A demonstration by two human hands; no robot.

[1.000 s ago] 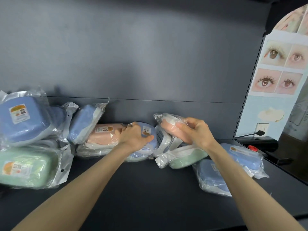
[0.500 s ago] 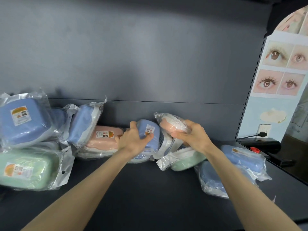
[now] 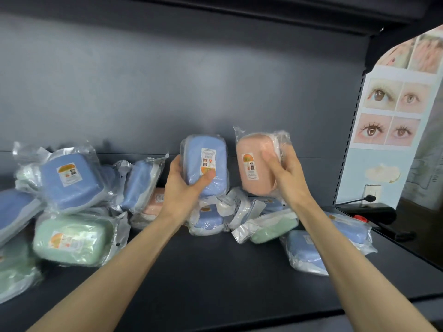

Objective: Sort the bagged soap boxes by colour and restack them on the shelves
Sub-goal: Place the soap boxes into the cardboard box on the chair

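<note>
My left hand grips a blue bagged soap box and holds it upright above the shelf, label facing me. My right hand grips a pink bagged soap box beside it, also upright and lifted. Below them lie a blue box, a green box and a pink box. On the left sit a blue box, a tilted blue box and a green box. Two blue boxes lie at the right.
The dark back panel stands close behind the pile. An upper shelf edge hangs overhead. To the right stand a poster of eyes, a wall socket with a plug and a black device with a red button.
Both hands have lifted their boxes up out of the pile and turned them upright with the labels facing me. The head camera has moved closer.
</note>
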